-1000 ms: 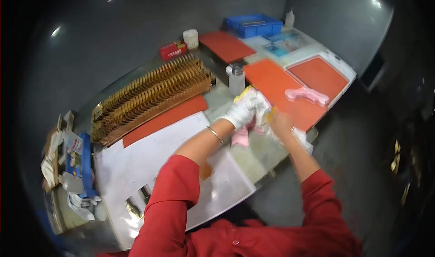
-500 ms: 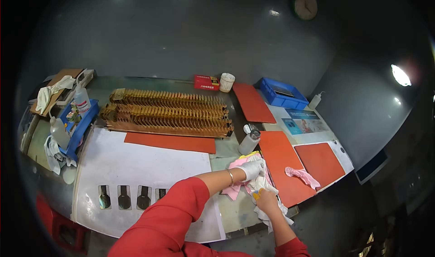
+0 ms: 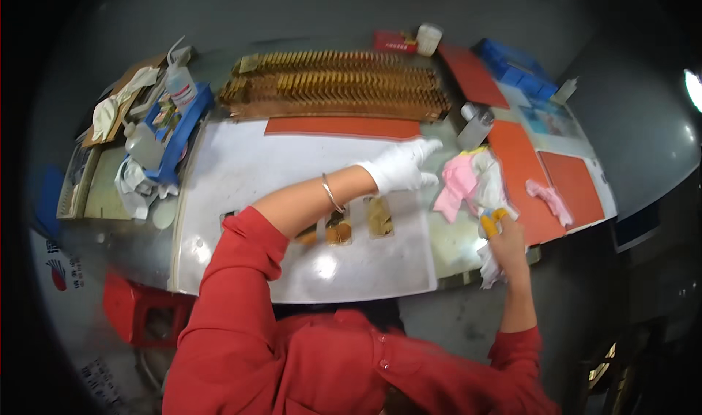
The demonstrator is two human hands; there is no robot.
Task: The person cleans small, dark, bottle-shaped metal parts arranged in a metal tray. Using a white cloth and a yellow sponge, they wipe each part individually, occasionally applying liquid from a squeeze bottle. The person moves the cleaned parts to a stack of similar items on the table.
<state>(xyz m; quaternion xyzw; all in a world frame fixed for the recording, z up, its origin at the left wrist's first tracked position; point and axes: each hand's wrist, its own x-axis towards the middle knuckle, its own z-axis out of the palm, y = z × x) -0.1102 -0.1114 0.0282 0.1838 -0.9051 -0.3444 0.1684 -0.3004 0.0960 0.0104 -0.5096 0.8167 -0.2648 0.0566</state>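
My left hand (image 3: 401, 168), in a white glove, hangs over the right part of the white sheet (image 3: 303, 152). Its fingers point right, spread and with nothing in them. Near the table's right front, my right hand (image 3: 506, 241) has yellow finger covers and is closed on a white cloth (image 3: 491, 269), part of which hangs below it. Just beyond lie a pink cloth (image 3: 458, 186) and more white cloth (image 3: 491, 175). Small rectangular plates, one of them a dull gold plate (image 3: 379, 217), lie on the sheet, some partly behind my left forearm.
Long racks (image 3: 336, 86) of upright golden plates stand at the back. Orange mats (image 3: 515, 174) cover the right side, with a pink cloth strip (image 3: 550, 201). A bottle (image 3: 477, 128) stands behind the cloths. A blue tray (image 3: 175, 137) and squeeze bottles (image 3: 180, 86) are left.
My left hand has come off the cloths, moved left over the sheet and spread its fingers. My right hand stays by the cloths. The whole view has shifted.
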